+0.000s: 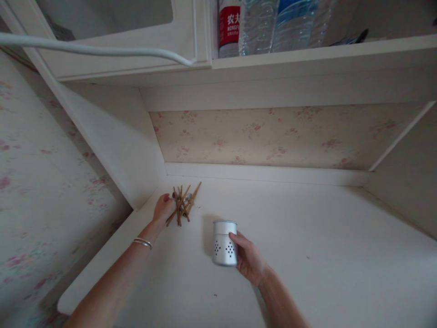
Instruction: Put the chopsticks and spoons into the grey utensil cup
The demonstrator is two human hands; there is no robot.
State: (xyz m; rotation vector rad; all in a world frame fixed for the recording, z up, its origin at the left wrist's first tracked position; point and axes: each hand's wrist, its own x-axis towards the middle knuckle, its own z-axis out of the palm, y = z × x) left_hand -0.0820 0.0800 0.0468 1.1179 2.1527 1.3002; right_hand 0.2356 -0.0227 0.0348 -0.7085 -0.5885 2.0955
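My left hand (pixel 163 208) reaches to the far left corner of a white desk (pixel 307 255) and closes around a bundle of brown wooden chopsticks (pixel 184 203) that fan outward. A metal spoon seems to lie among them. A thin bracelet (pixel 142 242) circles that wrist. My right hand (pixel 248 259) grips the side of a small silver metal cup (pixel 224 243) with punched hole patterns, standing upright on the desk a little right of the chopsticks.
A floral wallpaper panel (pixel 273 136) backs the alcove. Above, a shelf (pixel 324 52) holds plastic water bottles (pixel 266 25) and a red-labelled bottle (pixel 228 27). A white cable (pixel 95 48) runs across a cabinet door. A floral wall stands at left.
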